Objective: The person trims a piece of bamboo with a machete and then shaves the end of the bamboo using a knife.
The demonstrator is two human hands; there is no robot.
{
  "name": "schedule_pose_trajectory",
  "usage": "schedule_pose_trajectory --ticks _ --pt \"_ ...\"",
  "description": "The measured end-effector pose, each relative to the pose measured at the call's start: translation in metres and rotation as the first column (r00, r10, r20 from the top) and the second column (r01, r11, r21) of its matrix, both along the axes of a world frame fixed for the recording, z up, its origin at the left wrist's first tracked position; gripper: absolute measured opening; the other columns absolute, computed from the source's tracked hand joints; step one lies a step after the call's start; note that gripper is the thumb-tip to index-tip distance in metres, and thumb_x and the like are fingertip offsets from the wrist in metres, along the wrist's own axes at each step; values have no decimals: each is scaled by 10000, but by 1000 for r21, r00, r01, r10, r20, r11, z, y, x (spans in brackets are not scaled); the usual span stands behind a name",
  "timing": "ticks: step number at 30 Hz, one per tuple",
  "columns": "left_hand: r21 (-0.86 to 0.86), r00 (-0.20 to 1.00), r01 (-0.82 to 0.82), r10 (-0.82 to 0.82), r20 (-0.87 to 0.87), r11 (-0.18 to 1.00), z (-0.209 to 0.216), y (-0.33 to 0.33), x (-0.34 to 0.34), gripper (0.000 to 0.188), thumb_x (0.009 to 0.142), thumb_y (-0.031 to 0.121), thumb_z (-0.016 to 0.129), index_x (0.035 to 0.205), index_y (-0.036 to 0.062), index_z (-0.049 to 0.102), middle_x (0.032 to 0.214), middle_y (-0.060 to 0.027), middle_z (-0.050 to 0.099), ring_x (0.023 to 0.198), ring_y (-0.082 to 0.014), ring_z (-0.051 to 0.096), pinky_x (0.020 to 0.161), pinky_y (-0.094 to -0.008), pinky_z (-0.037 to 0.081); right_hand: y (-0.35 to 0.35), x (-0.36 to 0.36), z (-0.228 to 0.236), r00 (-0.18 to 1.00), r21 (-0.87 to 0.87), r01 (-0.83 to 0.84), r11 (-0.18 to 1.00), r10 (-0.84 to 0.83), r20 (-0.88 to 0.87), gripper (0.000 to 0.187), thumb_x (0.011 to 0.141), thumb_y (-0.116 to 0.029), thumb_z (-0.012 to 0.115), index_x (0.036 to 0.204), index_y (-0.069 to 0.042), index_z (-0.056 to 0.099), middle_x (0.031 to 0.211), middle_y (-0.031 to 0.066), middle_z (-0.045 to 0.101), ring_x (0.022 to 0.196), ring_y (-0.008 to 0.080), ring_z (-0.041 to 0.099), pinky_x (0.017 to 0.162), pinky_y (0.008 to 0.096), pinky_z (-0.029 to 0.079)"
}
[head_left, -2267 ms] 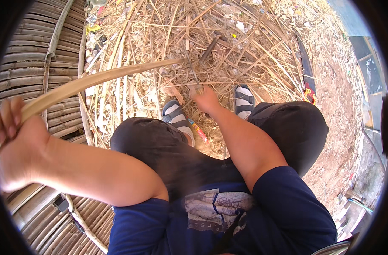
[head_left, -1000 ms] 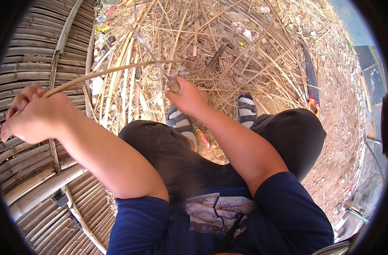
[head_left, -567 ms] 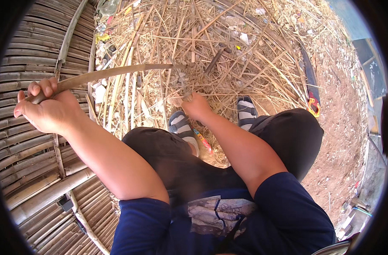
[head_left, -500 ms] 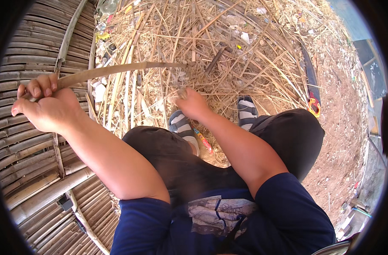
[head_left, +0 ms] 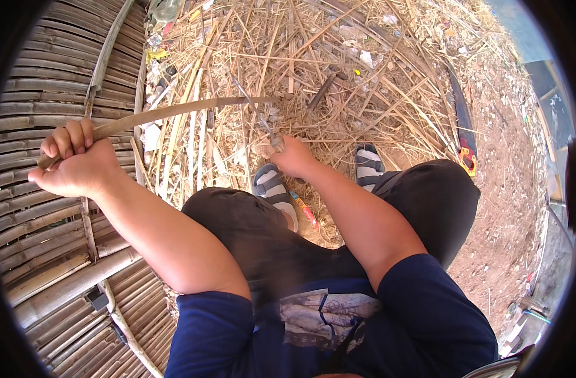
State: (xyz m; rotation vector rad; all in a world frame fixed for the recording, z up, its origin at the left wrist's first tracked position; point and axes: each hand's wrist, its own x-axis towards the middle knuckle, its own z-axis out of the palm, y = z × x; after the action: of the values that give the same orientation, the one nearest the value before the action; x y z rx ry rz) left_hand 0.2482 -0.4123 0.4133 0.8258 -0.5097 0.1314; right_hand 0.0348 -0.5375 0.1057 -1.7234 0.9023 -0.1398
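Note:
My left hand (head_left: 76, 154) is closed around one end of a long, flat bamboo strip (head_left: 174, 111). The strip arches to the right, and its far end comes down over the littered ground ahead of my feet. Closed near the middle, my right hand (head_left: 289, 155) grips a knife (head_left: 255, 109) by its handle. The thin blade, seen almost edge-on, points away and to the left, passing close to the strip's far part; I cannot tell whether the two touch.
Bamboo slivers and shavings (head_left: 288, 57) cover the ground ahead. A slatted bamboo wall (head_left: 48, 82) stands at my left. On the right lies a handsaw (head_left: 462, 120) with a dark blade and red-yellow handle. A colourful wrapper (head_left: 305, 210) lies between my sandalled feet (head_left: 275, 189).
The knife blade has swung into clear view, pointing forward and left. My left hand and the bamboo strip have shifted slightly right. My right hand has moved a little right and down.

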Motion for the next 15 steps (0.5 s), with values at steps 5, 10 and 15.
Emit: schedule_pose_trajectory --ticks 5,10,15 --pt "-28 998 51 -50 43 998 -7 1 4 875 799 913 71 673 108 392 524 4 242 473 -136 183 457 -286 167 1 19 98 949 -78 -253 964 263 174 329 769 -208 663 1037 -25 606 951 217 684 835 367 679 722 440 526" --pt "37 957 264 -266 118 964 -4 -7 -9 887 779 927 53 642 119 390 522 7 233 486 -140 158 468 -291 149 13 28 85 950 -159 -87 983 130 284 308 773 -203 660 1016 -22 604 924 234 675 834 408 661 728 451 522" --pt "59 992 105 -108 60 993 -1 -5 -7 790 839 881 218 633 137 387 520 17 225 485 -132 135 486 -295 122 -8 -25 -39 994 -1 -15 1000 15 -107 346 797 -227 666 1018 36 625 883 238 678 846 407 667 781 452 535"
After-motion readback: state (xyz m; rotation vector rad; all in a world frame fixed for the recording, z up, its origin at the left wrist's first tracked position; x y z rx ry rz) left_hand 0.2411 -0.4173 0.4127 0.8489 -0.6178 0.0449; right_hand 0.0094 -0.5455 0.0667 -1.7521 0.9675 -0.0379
